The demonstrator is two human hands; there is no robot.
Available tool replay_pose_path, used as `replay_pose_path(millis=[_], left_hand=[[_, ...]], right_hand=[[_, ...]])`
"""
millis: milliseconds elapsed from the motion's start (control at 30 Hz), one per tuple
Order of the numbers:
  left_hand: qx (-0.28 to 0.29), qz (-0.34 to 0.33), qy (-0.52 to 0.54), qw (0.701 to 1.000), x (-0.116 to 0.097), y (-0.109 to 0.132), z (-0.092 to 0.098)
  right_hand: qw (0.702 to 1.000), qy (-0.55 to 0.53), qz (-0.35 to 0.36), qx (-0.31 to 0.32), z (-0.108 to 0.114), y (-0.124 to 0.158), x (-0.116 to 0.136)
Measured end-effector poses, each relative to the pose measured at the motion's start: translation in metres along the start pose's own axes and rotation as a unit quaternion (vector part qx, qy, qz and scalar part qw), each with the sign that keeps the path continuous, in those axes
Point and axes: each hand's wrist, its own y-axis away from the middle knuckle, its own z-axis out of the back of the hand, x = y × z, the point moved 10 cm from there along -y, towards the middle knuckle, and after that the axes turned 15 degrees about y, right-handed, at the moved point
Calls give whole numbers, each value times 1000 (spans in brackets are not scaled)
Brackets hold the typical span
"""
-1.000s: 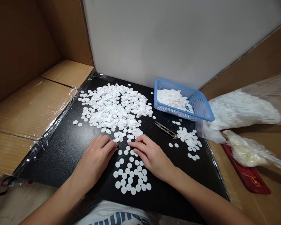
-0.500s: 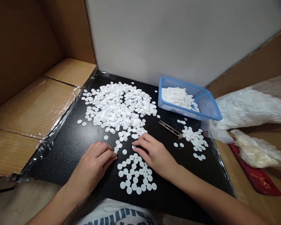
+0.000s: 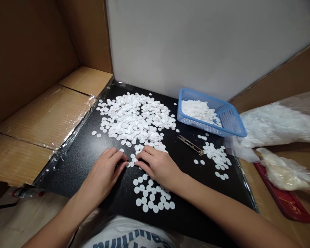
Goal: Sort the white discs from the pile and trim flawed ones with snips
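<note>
Many small flat white discs lie on the black tabletop (image 3: pixel 74 172), most of them in a large pile (image 3: pixel 134 119). My left hand (image 3: pixel 105 168) rests low over the table, thumb and forefinger closing on a white disc (image 3: pixel 128 164) at the near edge of the pile. Just to the right, my right hand (image 3: pixel 160 167) reaches in with curled fingers. Its thumb and forefinger stay a little apart, their tips beside another disc (image 3: pixel 132 156). Closer to my body, a loose group of discs (image 3: pixel 152 197) is spread in a single layer, partly covered by my right hand.
A blue plastic basket (image 3: pixel 212 130) holding more white pieces stands at the back right. Thread snips (image 3: pixel 190 144) lie before it, beside a smaller disc pile (image 3: pixel 217 155). Clear bags (image 3: pixel 279 124) sit at the right, near a red object (image 3: pixel 286 203). Cardboard (image 3: pixel 43 120) borders the left.
My right hand has moved left toward my left hand, over the near discs of the pile. My left hand stays close to the same disc. The view has shifted slightly.
</note>
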Motion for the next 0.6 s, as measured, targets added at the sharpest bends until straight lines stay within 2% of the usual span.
replay_pose_path(millis=[133,300,433,600], left_hand=[[-1,-9,-18,1000,-4,-1,-6],[3,-47,-80,996,-15,-3,-23],[6,-67,-92,993,-18,-5,-27],[-4,-64,-69,996,-17,-3,-20]], right_hand=[[997,54,54,-21,3,1,11],[978,130,138,-89,16,9,24],[970,158,157,-98,22,13,20],[973,164,144,-75,22,20,6]])
